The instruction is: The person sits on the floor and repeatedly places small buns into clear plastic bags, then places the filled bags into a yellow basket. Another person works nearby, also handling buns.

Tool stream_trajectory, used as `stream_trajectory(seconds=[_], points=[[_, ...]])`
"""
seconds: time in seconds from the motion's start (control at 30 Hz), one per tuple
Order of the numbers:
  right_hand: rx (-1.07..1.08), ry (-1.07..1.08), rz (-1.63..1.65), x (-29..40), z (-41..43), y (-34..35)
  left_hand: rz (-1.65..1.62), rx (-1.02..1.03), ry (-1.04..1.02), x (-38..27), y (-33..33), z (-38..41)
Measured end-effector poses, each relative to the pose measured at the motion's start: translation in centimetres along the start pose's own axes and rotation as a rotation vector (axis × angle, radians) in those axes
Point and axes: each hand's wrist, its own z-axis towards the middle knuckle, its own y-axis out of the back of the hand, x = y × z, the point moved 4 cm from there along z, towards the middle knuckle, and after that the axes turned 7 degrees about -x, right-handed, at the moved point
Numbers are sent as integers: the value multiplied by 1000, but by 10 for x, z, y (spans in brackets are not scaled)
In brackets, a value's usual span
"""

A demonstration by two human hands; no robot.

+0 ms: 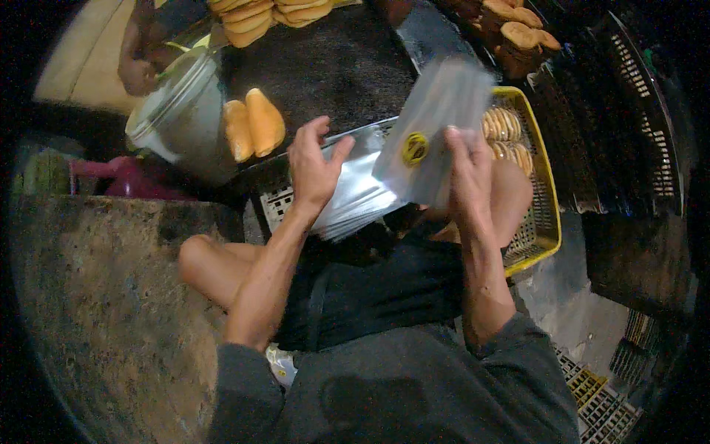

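Observation:
My right hand (pixel 468 172) pinches a clear plastic bag (pixel 438 105), blurred at its top, that bears a round yellow-and-black print. My left hand (pixel 315 166) hangs over the left end of a stack of clear plastic bags (pixel 360 183), its fingers apart and nothing in them. The shiny stack lies on a crate (pixel 276 204) in front of my lap. Beyond my left hand, two elongated bread rolls (pixel 255 125) rest side by side at the near left of a dark work surface (pixel 338 66).
Right of my knee stands a yellow plastic basket (pixel 541 183) holding packed bread (pixel 502 125). Left is a pale bucket (pixel 183 111), with another person's hand (pixel 138 75) near its rim. More rolls (pixel 247 22) lie at the far edge. Round breads (pixel 521 36) sit far right.

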Motion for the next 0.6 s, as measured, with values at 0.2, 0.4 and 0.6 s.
stream_trajectory(seconds=[0.2, 0.4, 0.6], points=[[349, -150, 405, 8, -12, -62, -959, 150, 495, -37, 42, -24], [320, -217, 333, -64, -46, -87, -603, 187, 141, -67, 32, -52], [328, -215, 352, -38, -95, -67, -984, 205, 299, -60, 29, -64]])
